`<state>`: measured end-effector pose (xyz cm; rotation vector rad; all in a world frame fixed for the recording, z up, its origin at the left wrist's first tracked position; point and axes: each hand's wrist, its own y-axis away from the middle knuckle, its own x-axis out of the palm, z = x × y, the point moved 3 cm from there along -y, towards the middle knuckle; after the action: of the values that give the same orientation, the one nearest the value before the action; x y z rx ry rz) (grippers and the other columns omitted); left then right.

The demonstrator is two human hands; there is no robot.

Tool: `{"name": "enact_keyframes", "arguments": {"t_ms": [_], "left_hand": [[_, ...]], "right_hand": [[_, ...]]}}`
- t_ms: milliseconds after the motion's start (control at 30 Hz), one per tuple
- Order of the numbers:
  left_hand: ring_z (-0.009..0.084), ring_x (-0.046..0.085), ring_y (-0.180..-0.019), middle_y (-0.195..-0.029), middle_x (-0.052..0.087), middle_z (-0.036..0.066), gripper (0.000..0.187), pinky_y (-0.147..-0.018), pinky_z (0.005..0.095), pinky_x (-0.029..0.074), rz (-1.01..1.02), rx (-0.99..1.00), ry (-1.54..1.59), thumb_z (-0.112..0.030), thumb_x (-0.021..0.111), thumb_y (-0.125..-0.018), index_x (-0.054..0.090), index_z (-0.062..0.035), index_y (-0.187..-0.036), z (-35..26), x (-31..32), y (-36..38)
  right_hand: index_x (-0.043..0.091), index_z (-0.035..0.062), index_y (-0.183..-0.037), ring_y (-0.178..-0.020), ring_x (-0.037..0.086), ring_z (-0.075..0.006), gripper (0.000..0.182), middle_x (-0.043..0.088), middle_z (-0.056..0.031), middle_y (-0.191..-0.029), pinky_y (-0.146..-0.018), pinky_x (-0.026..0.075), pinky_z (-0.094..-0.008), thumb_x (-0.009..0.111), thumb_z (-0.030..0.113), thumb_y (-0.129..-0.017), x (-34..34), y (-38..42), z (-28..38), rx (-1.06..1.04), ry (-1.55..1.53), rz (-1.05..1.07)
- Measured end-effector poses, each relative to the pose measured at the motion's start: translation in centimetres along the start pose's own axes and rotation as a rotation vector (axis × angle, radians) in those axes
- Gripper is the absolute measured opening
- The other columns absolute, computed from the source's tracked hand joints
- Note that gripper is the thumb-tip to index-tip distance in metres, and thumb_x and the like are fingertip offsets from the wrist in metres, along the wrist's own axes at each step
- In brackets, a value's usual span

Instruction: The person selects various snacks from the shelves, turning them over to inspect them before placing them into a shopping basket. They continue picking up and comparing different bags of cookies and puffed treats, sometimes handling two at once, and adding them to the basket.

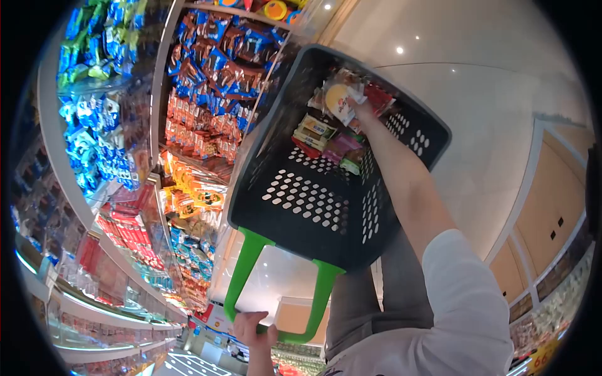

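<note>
Shop aisle, bright, clock positions by frame. Shelves (158,75) of packaged snacks run 7 to 11 o'clock. Blue packs (94,150) at 9 to 10, red packs (132,232) toward 8. Next right, orange packs (197,128) at 10, brown-and-blue packs (241,50) above them at 11.

Left hand (254,331) at between 6 and 7, fingers closed round the corner of the green handle (320,294). Handle joins the near end of the basket (301,222), dark, perforated, tilted across center, far end toward 1.

In basket, left to right: yellow-green pack (315,130), purple pack (343,148), both toward 12 to 1, below the clear pack (340,103). Clear pack has a round yellow-and-white label, sits at 1, inside the far end. Red pack (379,98) just right of it.

Right hand (364,114) reaches in from 4, gripping clear pack at its right side. Can't tell if clear pack is lifted or resting. Gray-trousered legs (404,282) at 5, white sleeve (467,288) at 4. Glossy floor (483,94) at 2, wood-front cabinets (545,188) at 3.
</note>
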<state>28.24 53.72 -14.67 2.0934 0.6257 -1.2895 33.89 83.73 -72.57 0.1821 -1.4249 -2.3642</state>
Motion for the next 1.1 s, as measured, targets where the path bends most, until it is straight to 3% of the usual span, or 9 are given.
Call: {"name": "enact_keyframes", "arguments": {"t_ms": [67,167,300,467,533,600,633,767,1100], "left_hand": [[0.0229,0.056,-0.059,-0.067,0.06,0.007,0.046,-0.053,0.033,0.042,0.024,-0.024,-0.011,-0.049,0.056,-0.088,0.061,-0.0041,-0.078,-0.1,0.0,0.0],[0.0232,0.055,-0.059,-0.066,0.059,0.007,0.048,-0.053,0.0327,0.042,0.001,-0.026,0.015,-0.051,0.055,-0.088,0.061,-0.0037,-0.078,-0.1,0.0,-0.1],[0.023,0.055,-0.059,-0.066,0.058,0.008,0.049,-0.053,0.0331,0.041,0.007,0.005,0.018,-0.052,0.055,-0.087,0.062,-0.004,-0.079,-0.5,-0.3,-0.6],[0.024,0.058,-0.061,-0.068,0.06,0.006,0.025,-0.056,0.0337,0.043,0.007,0.12,0.11,-0.031,0.065,-0.078,0.063,-0.0063,-0.077,-1.0,-0.7,-1.0],[0.0229,0.059,-0.063,-0.069,0.062,0.005,0.012,-0.059,0.0336,0.044,-0.025,0.181,0.156,-0.018,0.067,-0.07,0.063,-0.0081,-0.075,-1.9,-1.2,-1.4],[0.0214,0.059,-0.062,-0.07,0.063,0.004,0.013,-0.059,0.0333,0.045,-0.078,0.223,0.207,-0.019,0.07,-0.07,0.065,-0.009,-0.076,-2.6,-1.4,-1.9],[0.0206,0.06,-0.062,-0.071,0.063,0.003,0.013,-0.059,0.0331,0.046,-0.098,0.237,0.235,-0.02,0.071,-0.07,0.065,-0.0094,-0.076,-3.1,-1.6,-2.0],[0.023,0.061,-0.061,-0.069,0.062,0.008,0.013,-0.057,0.0348,0.047,-0.108,0.232,0.342,-0.019,0.068,-0.08,0.064,-0.0069,-0.077,-6.5,-2.8,-4.4],[0.0343,0.064,-0.07,-0.074,0.065,0.014,0.032,-0.062,0.0439,0.05,-0.204,0.251,0.329,-0.038,0.053,-0.09,0.062,-0.0097,-0.078,-16.1,-1.3,-13.8]], "right_hand": [[0.047,0.003,-0.125,-0.104,0.059,-0.0238,0.048,0.06,-0.0106,-0.114,-0.084,0.049,-0.0379,0.065,0.027,-0.087,0.6,-5.1,-2.9,-0.179,0.005,0.027],[0.05,0.0007,-0.121,-0.102,0.06,-0.0243,0.043,0.061,-0.0129,-0.111,-0.086,0.048,-0.0361,0.065,0.02,-0.086,1.6,-2.3,-0.3,-0.219,0.068,-0.497],[0.042,-0.005,-0.127,-0.107,0.057,-0.0358,0.054,0.057,-0.0242,-0.116,-0.091,0.044,-0.0421,0.061,0.015,-0.081,1.5,5.1,1.1,-0.337,0.31,-0.485],[0.041,-0.0028,-0.128,-0.123,0.046,-0.0316,0.05,0.05,-0.0208,-0.127,-0.103,0.036,-0.0368,0.059,0.009,-0.083,-0.4,12.6,-1.8,-0.535,0.286,-0.159],[0.039,-0.0026,-0.128,-0.114,0.054,-0.0288,0.048,0.054,-0.0206,-0.119,-0.098,0.041,-0.036,0.057,0.012,-0.086,-2.2,16.0,-2.2,-0.396,0.302,-0.119],[0.034,-0.0001,-0.13,-0.077,0.061,-0.0206,0.047,0.061,-0.0136,-0.092,-0.069,0.05,-0.0327,0.054,0.011,-0.088,-3.9,19.8,-2.0,-0.433,0.452,-0.159],[0.038,0.0049,-0.13,-0.092,0.063,-0.0338,0.052,0.065,-0.0192,-0.096,-0.084,0.048,-0.04,0.056,0.021,-0.084,-4.3,22.6,-0.8,-0.346,0.395,-0.125],[0.044,0.0033,-0.124,-0.08,0.059,-0.0115,0.035,0.06,-0.0066,-0.082,-0.073,0.049,-0.0253,0.05,0.014,-0.091,-2.3,38.9,7.5,-0.354,0.215,0.138],[0.054,0.0075,-0.105,-0.096,0.059,-0.0367,0.028,0.062,-0.0169,-0.101,-0.078,0.046,-0.049,0.045,0.031,-0.093,3.9,56.7,17.9,-0.873,0.788,-0.406]]}}
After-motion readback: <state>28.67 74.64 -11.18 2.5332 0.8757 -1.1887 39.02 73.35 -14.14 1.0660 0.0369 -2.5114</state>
